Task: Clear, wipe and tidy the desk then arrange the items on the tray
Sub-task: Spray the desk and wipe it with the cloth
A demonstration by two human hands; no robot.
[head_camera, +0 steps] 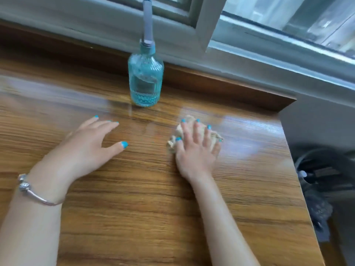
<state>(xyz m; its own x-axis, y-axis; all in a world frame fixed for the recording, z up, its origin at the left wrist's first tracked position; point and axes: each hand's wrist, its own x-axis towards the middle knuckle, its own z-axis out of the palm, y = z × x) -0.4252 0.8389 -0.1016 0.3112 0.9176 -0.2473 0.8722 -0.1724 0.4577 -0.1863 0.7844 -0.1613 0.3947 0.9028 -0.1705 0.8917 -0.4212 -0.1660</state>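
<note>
My right hand (196,150) presses a crumpled beige cloth (189,124) flat against the wooden desk (146,208), fingers spread and straight over it. Most of the cloth is hidden under the palm. My left hand (86,148) rests on the desk to the left, fingers spread and relaxed, holding nothing; a silver bracelet sits on its wrist. A teal glass bottle (145,77) with a grey strap on its neck stands upright at the back of the desk, behind and between both hands. No tray is in view.
A raised wooden ledge (221,85) runs along the desk's back edge under a grey window frame (249,45). The desk's right edge drops off near a dark bundle of bags (318,181) on the floor.
</note>
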